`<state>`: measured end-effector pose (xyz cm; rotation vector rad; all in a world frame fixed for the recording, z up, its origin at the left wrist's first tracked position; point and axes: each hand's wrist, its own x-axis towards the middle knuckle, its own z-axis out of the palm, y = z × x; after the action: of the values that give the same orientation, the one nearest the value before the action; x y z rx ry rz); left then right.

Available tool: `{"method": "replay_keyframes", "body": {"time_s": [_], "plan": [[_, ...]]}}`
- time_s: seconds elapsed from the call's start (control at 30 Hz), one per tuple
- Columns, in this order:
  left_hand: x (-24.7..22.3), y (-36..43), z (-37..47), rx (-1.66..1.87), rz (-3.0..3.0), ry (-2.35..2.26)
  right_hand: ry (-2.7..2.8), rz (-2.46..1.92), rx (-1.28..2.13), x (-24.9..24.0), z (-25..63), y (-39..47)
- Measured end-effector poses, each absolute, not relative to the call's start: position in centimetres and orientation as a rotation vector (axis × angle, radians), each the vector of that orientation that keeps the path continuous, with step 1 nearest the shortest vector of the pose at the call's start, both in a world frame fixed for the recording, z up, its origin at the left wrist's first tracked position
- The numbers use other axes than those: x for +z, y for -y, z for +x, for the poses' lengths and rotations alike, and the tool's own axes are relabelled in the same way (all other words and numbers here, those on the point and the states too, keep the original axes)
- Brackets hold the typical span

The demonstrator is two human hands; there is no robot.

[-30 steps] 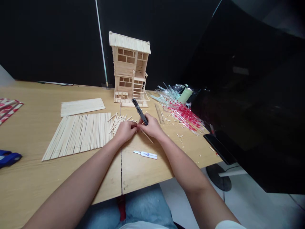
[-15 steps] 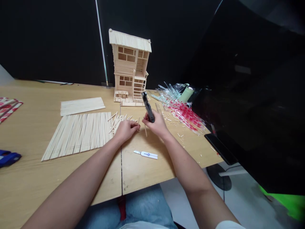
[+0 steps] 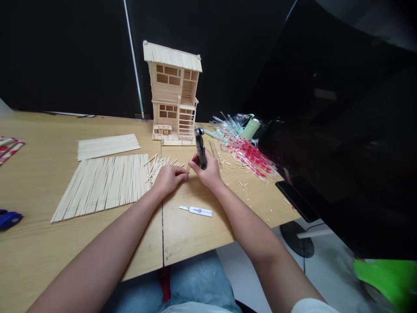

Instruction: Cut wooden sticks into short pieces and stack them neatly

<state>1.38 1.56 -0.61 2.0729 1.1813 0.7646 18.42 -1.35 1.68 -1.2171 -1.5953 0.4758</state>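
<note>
My left hand (image 3: 169, 177) is closed, its fingertips pinching a short thin wooden stick (image 3: 188, 168) held upright. Close beside it on the right, my right hand (image 3: 207, 168) grips a dark metal hand tool (image 3: 201, 150) that points up and away, and its fingertips come near the same stick. A pile of short sticks (image 3: 159, 165) lies just behind my left hand. Nearer the table edge rests a white utility knife (image 3: 199, 211) with its blade out to the left.
A two-storey stick house (image 3: 174, 93) stands at the back. Rows of long sticks (image 3: 107, 182) and a stick panel (image 3: 109, 146) lie left. At right are plastic-wrapped red pieces (image 3: 249, 156), a green bottle (image 3: 250, 129), scraps and a black flat object (image 3: 297, 201).
My right hand with the tool has moved closer to my left hand, and the loose stick under its fingers no longer shows. The whole view has shifted slightly.
</note>
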Motion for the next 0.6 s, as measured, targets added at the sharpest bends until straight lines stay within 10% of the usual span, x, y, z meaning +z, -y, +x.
{"method": "replay_keyframes", "body": {"time_s": [0.6], "plan": [[-0.9,-2.1,1.1,0.782,2.090,-1.249,1.600,-1.217,0.581,-0.2,17.7,0.3]]}}
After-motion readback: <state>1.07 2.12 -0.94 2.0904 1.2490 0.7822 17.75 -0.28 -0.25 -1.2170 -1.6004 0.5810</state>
